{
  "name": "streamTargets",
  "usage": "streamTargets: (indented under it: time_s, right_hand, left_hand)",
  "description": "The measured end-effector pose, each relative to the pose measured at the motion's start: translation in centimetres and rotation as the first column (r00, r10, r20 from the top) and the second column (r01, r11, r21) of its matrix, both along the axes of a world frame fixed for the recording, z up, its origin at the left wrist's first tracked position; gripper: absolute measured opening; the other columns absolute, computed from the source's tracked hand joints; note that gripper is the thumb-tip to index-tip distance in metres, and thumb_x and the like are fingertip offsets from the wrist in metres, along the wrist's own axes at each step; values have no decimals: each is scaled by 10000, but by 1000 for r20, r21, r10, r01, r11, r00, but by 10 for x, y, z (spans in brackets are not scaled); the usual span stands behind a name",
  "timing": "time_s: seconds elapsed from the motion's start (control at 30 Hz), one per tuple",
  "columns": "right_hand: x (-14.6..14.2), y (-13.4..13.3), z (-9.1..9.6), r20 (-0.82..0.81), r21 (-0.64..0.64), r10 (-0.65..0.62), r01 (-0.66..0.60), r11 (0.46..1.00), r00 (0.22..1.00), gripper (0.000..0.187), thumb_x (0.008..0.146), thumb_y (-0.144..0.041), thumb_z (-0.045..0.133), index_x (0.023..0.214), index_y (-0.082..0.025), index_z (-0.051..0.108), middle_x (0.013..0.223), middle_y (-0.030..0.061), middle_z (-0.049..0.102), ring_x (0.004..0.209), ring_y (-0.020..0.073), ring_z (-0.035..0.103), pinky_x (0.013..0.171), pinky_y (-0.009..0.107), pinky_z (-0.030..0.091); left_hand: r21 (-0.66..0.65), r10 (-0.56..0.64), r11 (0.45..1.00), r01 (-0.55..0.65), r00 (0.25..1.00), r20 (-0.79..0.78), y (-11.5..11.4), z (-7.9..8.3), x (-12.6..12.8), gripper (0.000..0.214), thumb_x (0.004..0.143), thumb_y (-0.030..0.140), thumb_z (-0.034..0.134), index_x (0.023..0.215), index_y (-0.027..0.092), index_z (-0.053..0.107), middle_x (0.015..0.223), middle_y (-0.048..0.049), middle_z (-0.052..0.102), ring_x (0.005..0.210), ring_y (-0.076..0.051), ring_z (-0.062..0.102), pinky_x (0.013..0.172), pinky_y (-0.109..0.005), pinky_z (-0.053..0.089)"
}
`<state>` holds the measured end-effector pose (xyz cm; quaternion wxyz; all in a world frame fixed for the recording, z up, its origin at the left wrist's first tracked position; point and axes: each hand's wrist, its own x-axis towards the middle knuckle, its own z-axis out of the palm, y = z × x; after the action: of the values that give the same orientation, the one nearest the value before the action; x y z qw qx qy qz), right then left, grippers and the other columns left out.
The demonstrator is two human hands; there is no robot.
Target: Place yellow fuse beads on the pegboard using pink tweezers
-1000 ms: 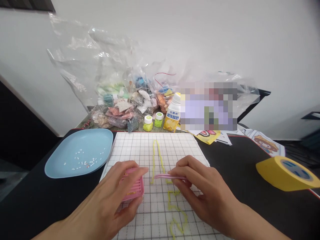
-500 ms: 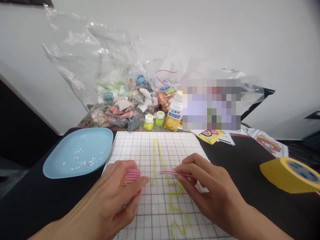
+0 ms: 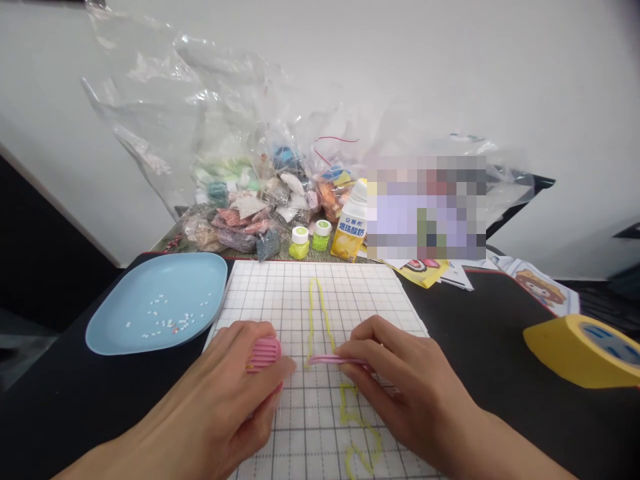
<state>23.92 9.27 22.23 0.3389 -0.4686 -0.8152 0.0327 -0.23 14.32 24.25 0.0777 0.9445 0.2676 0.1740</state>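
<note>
My left hand is closed around a small pink ridged holder, with a few yellowish bits in its grooves. Between the thumb and fingers of my right hand are pink tweezers, pointing left. Their tip is at the lower left end of a yellow-green line of tiny beads. That line runs up to a narrow peak and then down in wavy curves, partly hidden by my right hand. It lies on a white gridded board. Whether the tips grip a bead is too small to tell.
A light blue tray with scattered white beads stands at left. Behind the board are two small bead jars, a yogurt bottle and bags of beads. A yellow tape dispenser sits at right.
My right hand has moved left and slightly down, bringing the tweezers' tip to the end of the bead line. My left hand still holds the pink holder in nearly the same place.
</note>
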Motion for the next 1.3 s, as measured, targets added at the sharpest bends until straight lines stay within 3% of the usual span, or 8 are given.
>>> streamTargets:
  time_s: [0.4,0.67,0.9,1.1,1.3]
  right_hand:
    - [-3,2,-1,92,58,8,-13,998,996,173,971,-163,451,1013,-175,619,831,33,597,637,122,574,507,259,448]
    - [-3,2,-2,114,82,2,-12,997,993,163,963,-156,468,1008,-170,623,828,38,604,621,130,575,483,272,445]
    - [-3,2,-3,109,84,5,-15,996,994,155,961,-166,482,1014,-174,627,834,37,608,617,127,555,483,271,440]
    - [-3,3,-4,102,82,6,-15,996,995,151,952,-165,497,1024,-176,630,844,37,611,615,129,559,483,274,443]
    - [-3,4,5,-57,126,-37,44,991,998,136,935,-151,526,1028,-171,624,842,37,609,641,108,579,509,230,462]
  left_hand:
    - [33,-22,999,21,1000,15,-1,-2,-3,337,868,75,424,1055,251,642,1023,-64,601,909,-249,608,752,-404,590]
    - [41,-66,997,69,995,-77,0,0,-2,443,887,55,418,1262,241,564,1121,-94,588,951,-244,585,818,-432,569]
    - [26,-55,998,58,992,-112,0,-2,-3,440,887,51,401,1248,230,575,1159,-112,579,981,-258,590,822,-440,569]
    - [102,-11,995,17,999,-49,-1,-8,-3,453,889,64,408,1264,250,581,1210,-117,577,1036,-278,580,875,-477,553]
    - [132,20,991,-17,1000,-22,-2,-9,-5,441,864,59,425,1190,285,619,1187,-76,599,1021,-253,598,878,-434,555]
